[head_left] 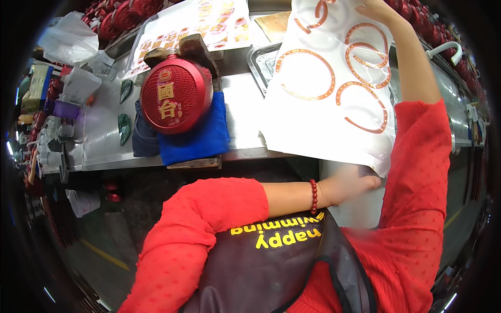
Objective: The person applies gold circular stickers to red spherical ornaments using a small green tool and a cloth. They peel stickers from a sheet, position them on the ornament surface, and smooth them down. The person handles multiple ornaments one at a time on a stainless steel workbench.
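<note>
A large white decal sheet (308,122) printed with curved red-orange strips hangs over the front edge of the metal bench. My right hand (380,10) is closed on its far edge, partly cut off by the top of the picture. My left hand (342,187), with a red bead bracelet at the wrist, is beside the sheet's near lower corner. Its fingers are blurred, so their hold is unclear. To the left, a round red bottle (175,96) with raised dots and gold lettering leans in a wooden stand (193,49). A blue cloth (195,133) lies under it.
Behind the bottle lies another sheet of small red-gold decals (190,31). A metal tray (258,60) sits partly under the white sheet. Two dark green pieces (124,129) rest left of the bottle. Clear plastic bags (70,39) and many red bottles (122,21) crowd the far left.
</note>
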`<state>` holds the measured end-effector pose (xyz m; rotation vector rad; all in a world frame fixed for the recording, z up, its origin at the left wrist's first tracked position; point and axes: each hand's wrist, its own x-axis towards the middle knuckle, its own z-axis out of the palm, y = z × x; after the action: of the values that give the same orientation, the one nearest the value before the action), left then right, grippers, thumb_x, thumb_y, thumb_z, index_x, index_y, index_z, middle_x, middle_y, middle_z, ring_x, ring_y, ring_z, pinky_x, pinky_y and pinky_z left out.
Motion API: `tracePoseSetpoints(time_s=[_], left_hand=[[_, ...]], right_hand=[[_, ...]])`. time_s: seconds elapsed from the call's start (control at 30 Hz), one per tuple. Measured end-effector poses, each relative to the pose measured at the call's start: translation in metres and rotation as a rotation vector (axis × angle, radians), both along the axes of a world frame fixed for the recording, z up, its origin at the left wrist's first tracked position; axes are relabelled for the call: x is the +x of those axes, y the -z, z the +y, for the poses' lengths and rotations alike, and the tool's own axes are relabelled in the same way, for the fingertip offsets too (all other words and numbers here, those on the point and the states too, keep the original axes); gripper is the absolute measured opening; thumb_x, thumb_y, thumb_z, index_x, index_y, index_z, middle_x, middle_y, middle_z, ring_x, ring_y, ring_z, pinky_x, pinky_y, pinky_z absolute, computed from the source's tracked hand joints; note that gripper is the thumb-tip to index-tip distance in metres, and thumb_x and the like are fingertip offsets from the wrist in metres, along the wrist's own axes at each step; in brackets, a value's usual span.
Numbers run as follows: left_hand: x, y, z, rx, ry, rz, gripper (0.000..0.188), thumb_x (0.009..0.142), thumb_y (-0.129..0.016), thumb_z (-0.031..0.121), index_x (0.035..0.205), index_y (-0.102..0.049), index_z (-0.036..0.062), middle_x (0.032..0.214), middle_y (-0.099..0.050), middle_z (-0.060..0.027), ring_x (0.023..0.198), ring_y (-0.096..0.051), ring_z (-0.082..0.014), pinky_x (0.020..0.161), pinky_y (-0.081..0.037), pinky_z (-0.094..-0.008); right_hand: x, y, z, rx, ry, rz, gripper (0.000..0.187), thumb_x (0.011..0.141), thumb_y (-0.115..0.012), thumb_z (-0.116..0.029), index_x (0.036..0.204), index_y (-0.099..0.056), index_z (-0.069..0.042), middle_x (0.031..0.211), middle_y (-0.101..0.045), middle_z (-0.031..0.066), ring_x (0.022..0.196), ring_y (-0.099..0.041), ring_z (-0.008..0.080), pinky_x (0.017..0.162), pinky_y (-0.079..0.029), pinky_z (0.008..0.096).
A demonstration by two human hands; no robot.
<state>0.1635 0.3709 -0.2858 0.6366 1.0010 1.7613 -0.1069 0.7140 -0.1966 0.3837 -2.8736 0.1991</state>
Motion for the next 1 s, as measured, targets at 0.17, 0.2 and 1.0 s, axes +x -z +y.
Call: tracePoseSetpoints(time_s=[0.17,0.2,1.0], left_hand=[[-0.004,0.008,-0.005,-0.025,0.125,-0.209,0.045,0.100,-0.065,0.030,0.135,-0.060,0.0015,0.127,-0.064,-0.0065,0.113,-0.058,-0.0144,0.095,-0.050,-0.0313],[-0.006,0.008,-0.006,-0.004,0.150,-0.245,0.046,0.101,-0.064,0.031,0.137,-0.060,0.0021,0.128,-0.064,-0.0069,0.114,-0.059,-0.0148,0.095,-0.050,-0.0316],[-0.152,-0.038,-0.097,-0.828,-0.447,0.779,0.070,0.099,-0.060,0.020,0.155,-0.030,-0.0073,0.152,-0.043,-0.0302,0.141,-0.044,-0.0346,0.116,-0.035,-0.0399]], right_hand=[[0.147,-0.020,-0.063,-0.315,0.270,0.307,0.019,0.099,-0.063,-0.008,0.114,-0.068,0.002,0.089,-0.066,0.0021,0.079,-0.061,0.0121,0.074,-0.049,0.0277],[0.199,-0.022,-0.080,-0.592,0.254,0.138,0.024,0.107,-0.058,-0.018,0.114,-0.068,0.003,0.088,-0.064,0.0025,0.076,-0.058,0.0089,0.071,-0.045,0.0233],[0.368,0.107,-0.208,-2.176,0.748,0.490,0.056,0.088,-0.059,0.002,0.143,-0.048,0.006,0.134,-0.060,0.0177,0.124,-0.060,0.0333,0.104,-0.052,0.0483]])
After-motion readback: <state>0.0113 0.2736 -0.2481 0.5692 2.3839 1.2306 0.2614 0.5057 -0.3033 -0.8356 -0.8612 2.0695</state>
